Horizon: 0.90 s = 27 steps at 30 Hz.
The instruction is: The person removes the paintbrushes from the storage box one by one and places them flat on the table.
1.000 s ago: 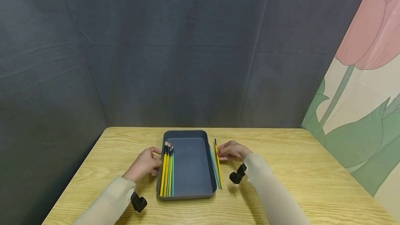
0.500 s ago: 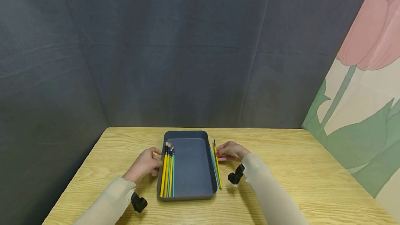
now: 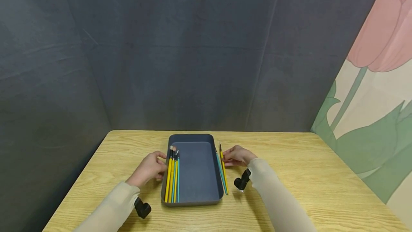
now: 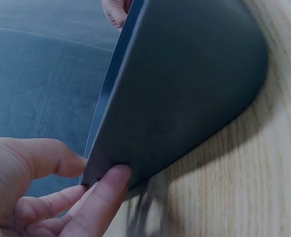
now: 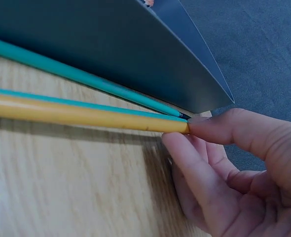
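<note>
A dark grey tray (image 3: 197,171) lies on the table in the head view. My left hand (image 3: 151,167) holds its left side, with fingertips at the rim and wall in the left wrist view. Beyond the tray's right side, my right hand (image 3: 239,156) pinches a yellow paintbrush (image 5: 86,112) near the bristle end. A teal handle (image 5: 47,96) runs alongside the yellow one, partly hidden behind it. Another teal paintbrush (image 5: 76,74) lies along the tray's outer right wall. Inside the tray, yellow paintbrushes (image 3: 168,182) and teal paintbrushes (image 3: 178,183) line the left wall, bristles pointing away.
The wooden table (image 3: 283,167) extends on both sides of the tray. A dark grey curtain (image 3: 193,53) hangs behind it and along the left. A cloth with a printed tulip (image 3: 376,38) hangs at the right. Each wrist carries a small black camera (image 3: 242,179).
My right hand has shifted slightly left, bringing the yellow paintbrush closer to the teal one by the tray wall. The left hand stays at the tray's side.
</note>
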{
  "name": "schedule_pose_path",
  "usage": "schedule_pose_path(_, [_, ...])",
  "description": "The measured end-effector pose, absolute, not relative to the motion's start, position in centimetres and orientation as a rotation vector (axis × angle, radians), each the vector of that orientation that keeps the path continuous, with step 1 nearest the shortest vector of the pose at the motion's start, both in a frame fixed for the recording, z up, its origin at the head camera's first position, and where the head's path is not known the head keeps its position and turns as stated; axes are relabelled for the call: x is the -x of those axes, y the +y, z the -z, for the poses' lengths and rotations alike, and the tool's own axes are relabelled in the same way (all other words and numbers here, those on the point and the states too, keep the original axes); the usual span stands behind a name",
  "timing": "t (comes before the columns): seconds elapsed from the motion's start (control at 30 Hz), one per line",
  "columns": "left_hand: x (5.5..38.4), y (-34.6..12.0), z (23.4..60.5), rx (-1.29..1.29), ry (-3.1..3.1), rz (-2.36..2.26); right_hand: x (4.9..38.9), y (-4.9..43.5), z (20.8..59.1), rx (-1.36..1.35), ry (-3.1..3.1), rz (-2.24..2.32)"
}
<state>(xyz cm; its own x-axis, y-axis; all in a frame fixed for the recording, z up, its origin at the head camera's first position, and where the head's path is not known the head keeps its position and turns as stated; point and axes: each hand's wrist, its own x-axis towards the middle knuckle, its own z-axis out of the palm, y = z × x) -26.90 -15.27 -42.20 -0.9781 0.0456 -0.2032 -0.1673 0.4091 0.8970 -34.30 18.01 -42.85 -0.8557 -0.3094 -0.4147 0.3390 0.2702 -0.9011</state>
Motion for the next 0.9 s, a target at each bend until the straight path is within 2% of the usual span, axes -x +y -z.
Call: schedule_pose_path(0.9, [26.78, -15.11, 42.13, 0.093, 2.458, -1.632, 34.27, 18.04, 42.8, -0.07, 2.042, 1.64])
